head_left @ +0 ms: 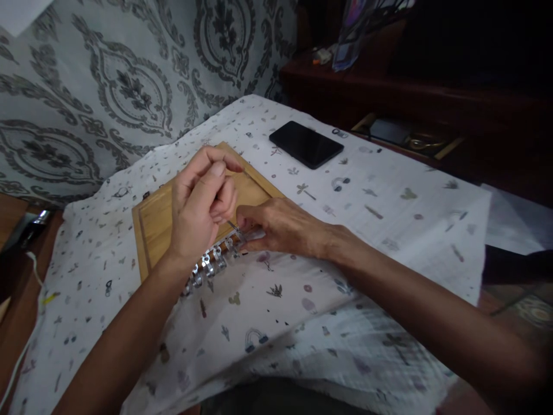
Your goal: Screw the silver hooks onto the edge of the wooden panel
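Note:
My left hand [201,202] is closed, raised over a light wooden board [158,222]; a thin metal tool [234,226] sticks out from under its curled fingers towards my right hand. Beside it, my right hand [280,227] has its thumb and fingers pinched at the right end of a row of shiny metal clips [208,266]. The clips sit in a line along the near edge of the board, below both hands. What exactly lies between the right fingertips is partly hidden, but it looks like one of the clips.
A black phone [306,144] lies behind the board to the right. The patterned cloth [367,196] covers the table. An open drawer [406,138] is at the back right, a white cable [32,323] at the left edge.

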The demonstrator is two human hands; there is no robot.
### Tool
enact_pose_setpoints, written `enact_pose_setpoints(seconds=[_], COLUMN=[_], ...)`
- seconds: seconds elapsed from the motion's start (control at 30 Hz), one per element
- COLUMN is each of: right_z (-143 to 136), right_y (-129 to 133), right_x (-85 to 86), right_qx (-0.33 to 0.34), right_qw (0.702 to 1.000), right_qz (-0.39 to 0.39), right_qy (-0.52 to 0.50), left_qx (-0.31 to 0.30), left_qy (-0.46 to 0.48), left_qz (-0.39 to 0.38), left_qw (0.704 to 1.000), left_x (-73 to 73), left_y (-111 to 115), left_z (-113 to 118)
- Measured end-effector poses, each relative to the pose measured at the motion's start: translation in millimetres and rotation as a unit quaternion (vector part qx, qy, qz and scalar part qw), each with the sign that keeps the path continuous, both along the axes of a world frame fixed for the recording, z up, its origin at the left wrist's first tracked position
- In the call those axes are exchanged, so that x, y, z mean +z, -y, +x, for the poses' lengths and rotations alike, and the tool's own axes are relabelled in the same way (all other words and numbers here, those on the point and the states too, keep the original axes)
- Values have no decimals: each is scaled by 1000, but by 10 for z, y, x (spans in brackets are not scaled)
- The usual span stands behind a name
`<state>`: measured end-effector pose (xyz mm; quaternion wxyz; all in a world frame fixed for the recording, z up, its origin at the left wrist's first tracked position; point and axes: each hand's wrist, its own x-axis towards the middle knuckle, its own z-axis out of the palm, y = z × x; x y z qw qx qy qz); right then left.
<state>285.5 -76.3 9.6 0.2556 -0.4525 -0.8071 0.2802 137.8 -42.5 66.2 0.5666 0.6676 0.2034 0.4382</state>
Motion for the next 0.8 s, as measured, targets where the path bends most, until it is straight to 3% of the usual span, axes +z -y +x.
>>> enact_pose_setpoints(seconds=[0.47, 0.67, 0.8], right_z=[0, 4, 9], right_y=[-20, -4, -12], right_x=[-15, 38, 4], right_qx=[2, 7, 8], right_qw=[1000, 999, 1000], right_qz=[-4, -38, -21], right_qy=[10, 4, -2], left_qx=[-125, -173, -198], left_qy=[-61, -93, -102], left_qz=[-52, -48, -43], left_qw=[989, 979, 974], left_x=[64, 80, 66], left_y=[-235, -311, -331], left_z=[-14, -41, -21])
